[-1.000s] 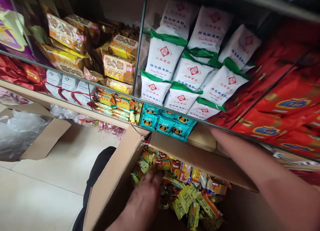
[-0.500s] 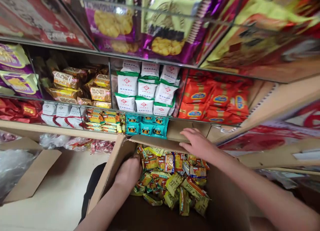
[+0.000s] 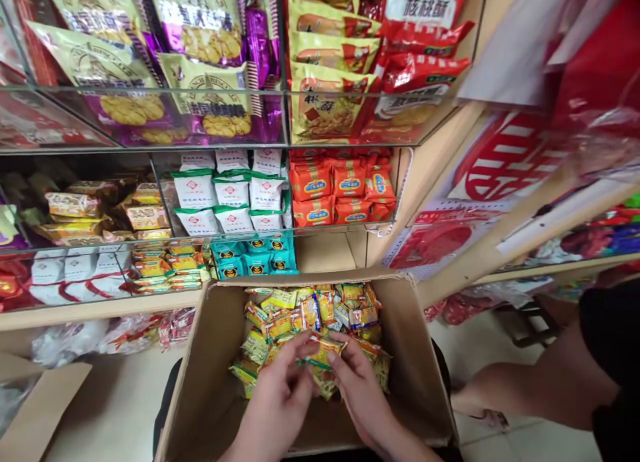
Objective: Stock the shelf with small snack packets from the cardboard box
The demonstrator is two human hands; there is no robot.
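At the far left, a cardboard flap [image 3: 57,405] juts over the pale floor, below a shelf [image 3: 95,312] whose wooden front edge runs behind the box. Clear plastic bags [image 3: 70,342] lie under that edge. On the bottom tier, white packets [image 3: 80,272] with red bands stand near the left end, then yellow-orange packets [image 3: 167,265]; brown-and-gold packets [image 3: 83,209] sit one tier up.

Next comes the open cardboard box [image 3: 189,375], its far-left corner close to the shelf. Loose snack packets [image 3: 277,325], mostly yellow and orange, lie heaped toward its far edge. The left hand [image 3: 283,392] reaches over the near edge, its fingers curled around the left end of a small packet [image 3: 327,347] — I cannot tell whether that grip is pinched tight. This yellow-orange packet with green trim is over the heap, around the middle of the box, between both hands. The right hand [image 3: 360,385] has its grip clamped on the packet's right end, thumb against the side facing the camera.

Behind the box's far edge are teal packets [image 3: 255,259], with white-and-green packets [image 3: 230,195] above and red packets [image 3: 333,189] farther right. Past the box's right edge, another person's bare leg [image 3: 540,385] extends over the tiles.
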